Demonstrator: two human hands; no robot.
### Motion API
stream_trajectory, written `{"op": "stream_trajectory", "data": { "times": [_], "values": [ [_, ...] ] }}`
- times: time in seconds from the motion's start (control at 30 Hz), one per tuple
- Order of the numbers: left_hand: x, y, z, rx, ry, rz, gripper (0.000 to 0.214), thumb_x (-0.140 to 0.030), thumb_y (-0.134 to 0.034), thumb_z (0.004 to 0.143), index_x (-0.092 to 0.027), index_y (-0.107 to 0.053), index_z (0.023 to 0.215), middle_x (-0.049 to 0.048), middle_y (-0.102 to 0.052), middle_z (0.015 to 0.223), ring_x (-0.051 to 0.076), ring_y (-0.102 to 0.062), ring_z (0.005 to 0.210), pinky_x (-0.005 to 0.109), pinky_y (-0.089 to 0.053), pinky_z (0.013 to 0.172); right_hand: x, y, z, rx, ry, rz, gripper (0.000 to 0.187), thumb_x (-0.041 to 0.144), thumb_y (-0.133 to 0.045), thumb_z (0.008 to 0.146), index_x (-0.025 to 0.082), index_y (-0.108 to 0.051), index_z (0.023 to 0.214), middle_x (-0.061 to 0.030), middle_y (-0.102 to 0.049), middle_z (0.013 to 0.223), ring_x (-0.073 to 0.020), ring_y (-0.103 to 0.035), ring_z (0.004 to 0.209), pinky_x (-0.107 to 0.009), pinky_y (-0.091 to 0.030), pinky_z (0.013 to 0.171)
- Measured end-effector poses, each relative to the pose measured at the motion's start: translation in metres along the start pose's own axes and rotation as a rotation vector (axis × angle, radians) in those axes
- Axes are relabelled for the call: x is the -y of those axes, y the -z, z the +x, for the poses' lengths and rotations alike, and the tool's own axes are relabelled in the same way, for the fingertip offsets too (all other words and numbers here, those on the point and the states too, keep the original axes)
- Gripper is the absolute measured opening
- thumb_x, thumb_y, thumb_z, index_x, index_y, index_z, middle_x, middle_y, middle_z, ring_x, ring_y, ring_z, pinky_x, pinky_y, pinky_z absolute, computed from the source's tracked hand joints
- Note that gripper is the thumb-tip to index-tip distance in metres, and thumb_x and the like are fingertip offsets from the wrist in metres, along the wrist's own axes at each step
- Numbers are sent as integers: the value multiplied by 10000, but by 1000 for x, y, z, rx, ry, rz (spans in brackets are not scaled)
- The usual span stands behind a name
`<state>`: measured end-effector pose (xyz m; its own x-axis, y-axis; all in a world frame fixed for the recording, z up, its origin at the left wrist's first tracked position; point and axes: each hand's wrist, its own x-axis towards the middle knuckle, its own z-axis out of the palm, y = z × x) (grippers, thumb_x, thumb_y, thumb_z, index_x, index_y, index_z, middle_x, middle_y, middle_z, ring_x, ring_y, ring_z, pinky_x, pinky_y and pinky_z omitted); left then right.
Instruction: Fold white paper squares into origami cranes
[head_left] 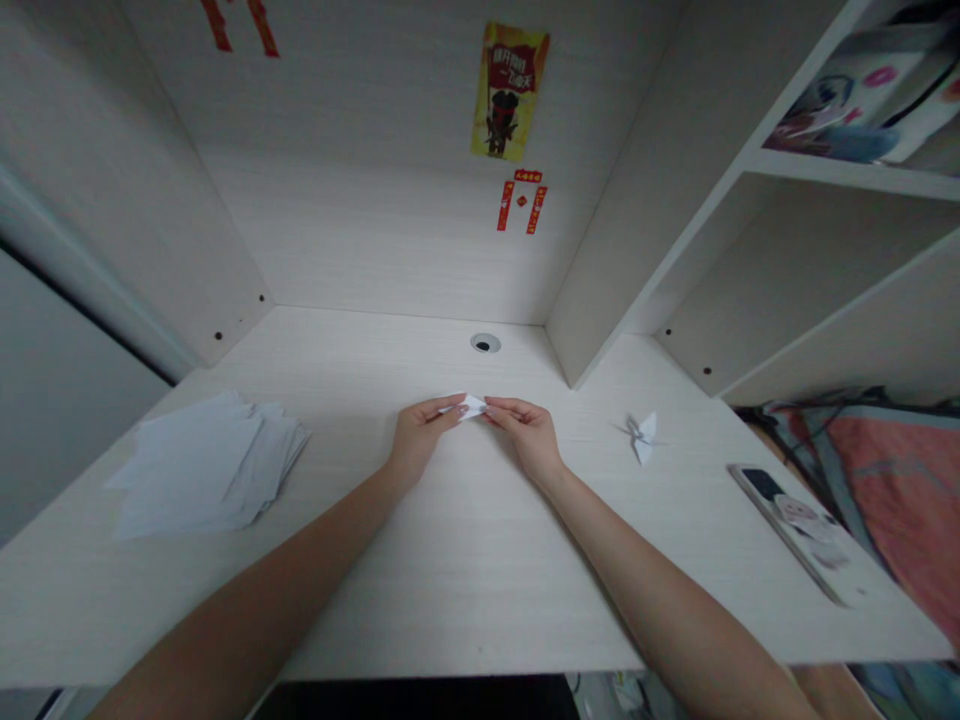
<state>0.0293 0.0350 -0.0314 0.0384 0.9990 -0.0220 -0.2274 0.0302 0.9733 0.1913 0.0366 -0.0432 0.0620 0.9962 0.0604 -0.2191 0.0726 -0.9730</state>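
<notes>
Between my two hands is a small folded piece of white paper [473, 407], held just above the desk. My left hand [422, 431] pinches its left end between thumb and fingers. At the other end, my right hand [526, 428] grips it the same way. The fingertips cover both ends, so only the middle of the paper shows. To the right of my right hand, a folded white paper crane [643, 437] rests on the desk. A loose stack of white paper sheets [202, 465] lies to the left of my left hand.
The white desk [450, 600] has a round cable hole [486, 343] near the back panel. At right lies a phone [787, 530] in a case. An upright divider [600, 300] and shelves stand at the back right. Reddish cloth [900, 480] hangs beyond the right edge.
</notes>
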Motion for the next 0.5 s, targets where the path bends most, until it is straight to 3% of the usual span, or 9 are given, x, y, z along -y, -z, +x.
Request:
{"op": "stream_trajectory", "data": {
  "times": [0.5],
  "values": [
    [-5,-3,-2,-8,59,-27,341,-270,-760,581,-159,-719,901,62,-720,923,165,-639,808,302,-487,822,4,-8,-5,-61,122,-35,225,304,-727,642,200,-727,842,-38,-729,774,-157,-648,649,-318,-523,712]
  ]
}}
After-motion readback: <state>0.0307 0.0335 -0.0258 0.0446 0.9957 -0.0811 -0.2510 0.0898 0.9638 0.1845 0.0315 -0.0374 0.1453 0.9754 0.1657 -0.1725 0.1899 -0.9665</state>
